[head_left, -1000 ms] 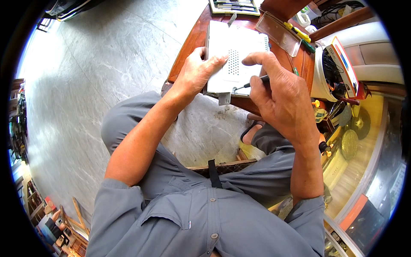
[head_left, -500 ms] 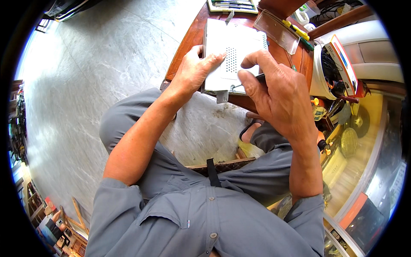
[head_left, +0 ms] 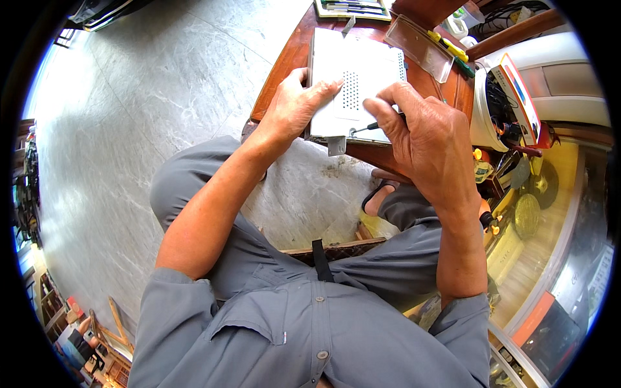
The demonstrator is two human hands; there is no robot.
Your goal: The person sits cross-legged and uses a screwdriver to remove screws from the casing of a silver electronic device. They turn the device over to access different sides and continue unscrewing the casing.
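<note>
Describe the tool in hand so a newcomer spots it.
Over the brown table is a white perforated case. At its near edge, the right hand holds a slim dark screwdriver. Unlike the yellow tool beyond, its tip reaches the case.

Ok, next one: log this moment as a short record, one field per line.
Left grip: on the left side of the white perforated case, thumb on top
Right grip: holding a slim dark screwdriver
Screwdriver tip: at the case's near edge, by a metal tab
Surface: reddish-brown wooden table
Right of case: clear plastic tray, white bucket
</note>
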